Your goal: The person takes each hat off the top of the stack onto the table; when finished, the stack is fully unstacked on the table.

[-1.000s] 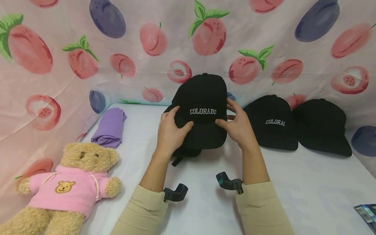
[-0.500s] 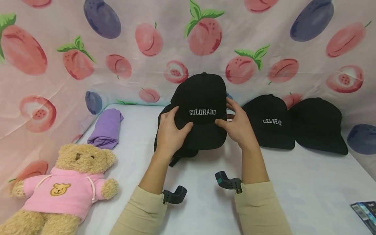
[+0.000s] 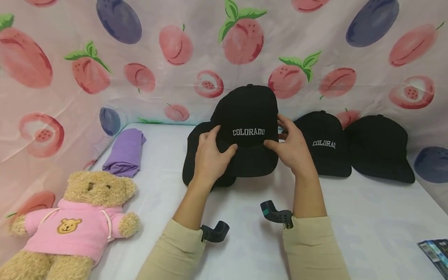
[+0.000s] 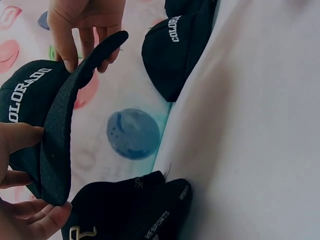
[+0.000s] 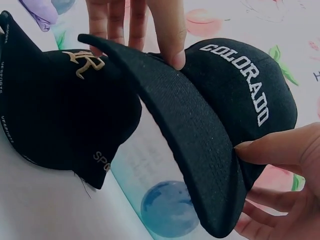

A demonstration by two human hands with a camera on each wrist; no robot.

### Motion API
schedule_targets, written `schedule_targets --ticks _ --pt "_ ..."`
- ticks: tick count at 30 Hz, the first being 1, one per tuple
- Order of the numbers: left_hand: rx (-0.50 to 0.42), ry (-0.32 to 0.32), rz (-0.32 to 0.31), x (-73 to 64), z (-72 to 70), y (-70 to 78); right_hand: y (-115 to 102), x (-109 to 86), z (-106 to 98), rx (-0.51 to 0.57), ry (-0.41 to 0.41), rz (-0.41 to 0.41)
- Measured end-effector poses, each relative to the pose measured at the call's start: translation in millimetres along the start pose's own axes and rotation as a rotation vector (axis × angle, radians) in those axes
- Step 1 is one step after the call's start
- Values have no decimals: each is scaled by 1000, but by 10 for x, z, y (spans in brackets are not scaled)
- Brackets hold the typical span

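Note:
A black baseball cap point(image 3: 250, 109) with white COLORADO lettering is held up in both hands, its brim towards me. My left hand point(image 3: 211, 159) grips one side, with the thumb on the brim's base. On the opposite side my right hand point(image 3: 294, 149) pinches the cap the same way, some fingers hidden behind it. In the right wrist view the held cap point(image 5: 240, 90) hangs apart from the table. Behind my left hand, partly covered, a second black cap point(image 3: 192, 155) lies on the table; gold stitching marks this cap point(image 5: 65, 110) in the right wrist view.
Two more black caps stand at the right: a COLORADO cap point(image 3: 327, 161) and, beside it, a plain-looking cap point(image 3: 379, 147). A folded purple cloth point(image 3: 125, 151) and a teddy bear point(image 3: 75, 225) in pink lie on the left. A dark printed packet point(image 3: 435, 252) sits at the right edge.
Both hands have shifted slightly right with the held cap, uncovering more of the cap behind. My grip looks the same, and the view has turned a little.

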State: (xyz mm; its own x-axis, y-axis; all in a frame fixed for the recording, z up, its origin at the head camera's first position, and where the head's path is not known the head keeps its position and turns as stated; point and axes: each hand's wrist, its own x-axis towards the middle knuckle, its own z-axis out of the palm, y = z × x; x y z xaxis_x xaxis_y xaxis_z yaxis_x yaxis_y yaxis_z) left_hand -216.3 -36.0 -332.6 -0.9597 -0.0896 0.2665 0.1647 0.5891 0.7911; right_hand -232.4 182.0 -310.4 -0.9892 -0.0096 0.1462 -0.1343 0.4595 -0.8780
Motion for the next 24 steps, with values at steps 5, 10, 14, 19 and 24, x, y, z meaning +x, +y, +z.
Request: schedule_targets --ticks 5,10,14,19,24 --pt "1 -16 -8 13 78 19 10 -9 -42 -26 20 24" --pt "3 -28 -17 34 159 42 29 -14 -91 -39 41 35" --pt "-10 -33 -21 49 209 65 37 -9 -112 -34 44 42" --pt "-15 -41 -22 60 290 71 69 -14 -116 -27 62 61" --pt "-31 -38 -26 75 375 54 132 -3 -112 -8 80 64"
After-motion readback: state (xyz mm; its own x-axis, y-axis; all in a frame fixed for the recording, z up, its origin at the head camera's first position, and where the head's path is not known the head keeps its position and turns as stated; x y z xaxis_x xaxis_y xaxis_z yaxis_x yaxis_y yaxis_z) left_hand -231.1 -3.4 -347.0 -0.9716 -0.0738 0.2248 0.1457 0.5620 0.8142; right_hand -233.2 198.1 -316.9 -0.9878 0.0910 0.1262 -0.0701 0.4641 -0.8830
